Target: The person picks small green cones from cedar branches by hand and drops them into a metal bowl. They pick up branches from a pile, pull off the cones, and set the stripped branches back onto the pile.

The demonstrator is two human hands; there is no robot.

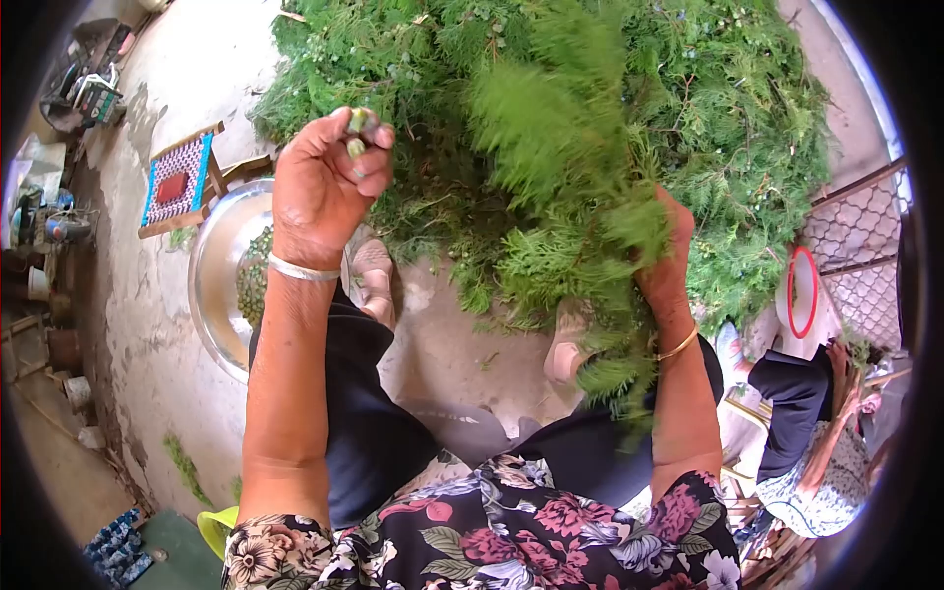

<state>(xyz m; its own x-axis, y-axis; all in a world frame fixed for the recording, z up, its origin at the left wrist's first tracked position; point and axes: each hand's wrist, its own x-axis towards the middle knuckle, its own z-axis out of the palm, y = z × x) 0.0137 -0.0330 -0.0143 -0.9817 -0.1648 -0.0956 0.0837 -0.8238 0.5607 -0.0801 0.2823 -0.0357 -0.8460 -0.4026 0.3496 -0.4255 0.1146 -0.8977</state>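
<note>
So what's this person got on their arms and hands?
Both hands are bare, with no gloves. The left hand has a plain silver bangle at the wrist, and the right hand has a thin gold bangle. The forearms are uncovered. Higher up come the sleeves of a dark top printed with pink and white flowers.

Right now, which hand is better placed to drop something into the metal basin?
Left. The left hand pinches small green berries in its fingers, beside the metal basin holding more; the right hand grips a leafy sprig, farther off.
</note>
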